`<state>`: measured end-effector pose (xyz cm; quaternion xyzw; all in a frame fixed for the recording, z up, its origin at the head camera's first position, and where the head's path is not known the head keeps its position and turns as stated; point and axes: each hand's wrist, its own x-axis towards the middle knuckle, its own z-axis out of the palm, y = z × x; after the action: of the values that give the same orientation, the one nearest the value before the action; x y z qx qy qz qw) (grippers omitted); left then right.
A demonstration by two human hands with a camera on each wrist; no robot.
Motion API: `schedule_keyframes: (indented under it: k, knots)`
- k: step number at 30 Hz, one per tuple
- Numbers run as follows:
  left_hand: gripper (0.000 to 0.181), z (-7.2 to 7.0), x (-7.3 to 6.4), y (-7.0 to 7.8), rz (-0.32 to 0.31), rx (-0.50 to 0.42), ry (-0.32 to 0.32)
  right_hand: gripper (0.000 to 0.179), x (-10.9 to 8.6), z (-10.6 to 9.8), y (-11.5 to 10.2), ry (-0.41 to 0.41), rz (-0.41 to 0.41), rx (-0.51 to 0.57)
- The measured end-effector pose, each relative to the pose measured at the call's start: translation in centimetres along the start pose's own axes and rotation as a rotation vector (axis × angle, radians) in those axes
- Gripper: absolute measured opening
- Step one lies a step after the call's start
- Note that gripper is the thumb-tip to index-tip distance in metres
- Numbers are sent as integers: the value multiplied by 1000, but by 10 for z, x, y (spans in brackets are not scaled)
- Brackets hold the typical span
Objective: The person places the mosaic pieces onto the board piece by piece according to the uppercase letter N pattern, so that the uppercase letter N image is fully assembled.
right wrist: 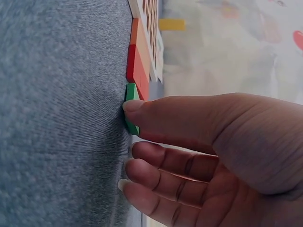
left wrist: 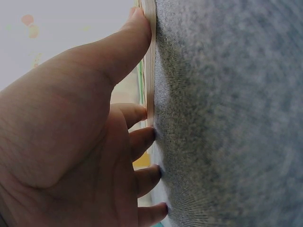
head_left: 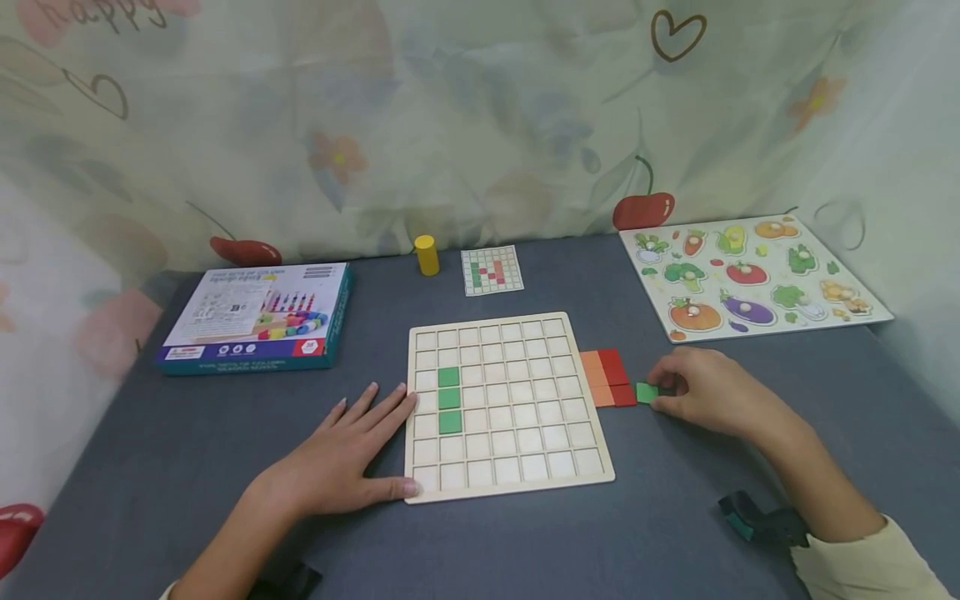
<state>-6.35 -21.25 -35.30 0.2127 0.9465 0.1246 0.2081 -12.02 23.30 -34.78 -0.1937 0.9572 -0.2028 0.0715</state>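
A wooden grid board (head_left: 517,442) lies in the middle of the table. Three green tiles (head_left: 449,398) fill cells in one column near its left side. My left hand (head_left: 337,471) is spread flat on the table, thumb and index fingertip against the board's left edge. Right of the board, my right hand (head_left: 708,390) pinches a single green tile (head_left: 645,392) low at the tabletop. In the right wrist view the thumb lies over that tile (right wrist: 132,92). Orange tiles (head_left: 593,379) and red tiles (head_left: 618,379) sit side by side between the board and that hand.
Behind the board stand a yellow cylinder (head_left: 427,255) and a small pattern card (head_left: 492,271) showing coloured cells. A boxed toy set (head_left: 255,318) is at the back left. The vegetable puzzle board (head_left: 753,279) occupies the back right, before a patterned curtain (head_left: 480,125).
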Motion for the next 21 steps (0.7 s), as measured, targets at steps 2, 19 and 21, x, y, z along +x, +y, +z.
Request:
schedule_keyframes:
  k: [2,19,21]
  knots:
    - [105,0,0,0,0,-4,-1,21,-1,-1,0,0,1,-5]
    - [105,-1,0,0,-4,-2,-4,19,-4,-8,-43,21,-84,-27]
    - [105,0,0,0,-4,0,-2,18,-2,-6,-51,18,-108,-19]
